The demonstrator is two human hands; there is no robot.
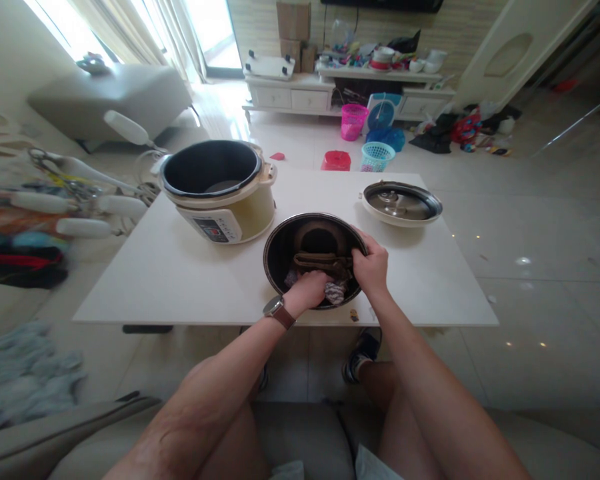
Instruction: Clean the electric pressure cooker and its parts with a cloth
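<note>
"Head view, starting at the left: what's that on the white table point(130, 293)?"

"An open cooker point(259, 213), dark inside, its control panel point(213, 227) turned toward the person's side."

"And next along?"

"The person's left hand point(311, 289), a watch point(274, 306) on the wrist, reaching down into a dark round pot point(284, 248). It's bunched around a patterned cloth point(335, 293), low inside the near part of the pot. Some fingers are hidden, so I can't tell how tight the hold is."

"Where's the pot exactly?"

"On the table, near the front edge, just to the right of the cooker."

"What about the right hand point(371, 265)?"

"It has a narrow hold on the pot's right rim, partly hooked over the inner edge; the outer fingers are mostly out of sight."

"Anything past that?"

"A round lid point(403, 203), underside up, lying toward the back right, apart from the pot."
</note>
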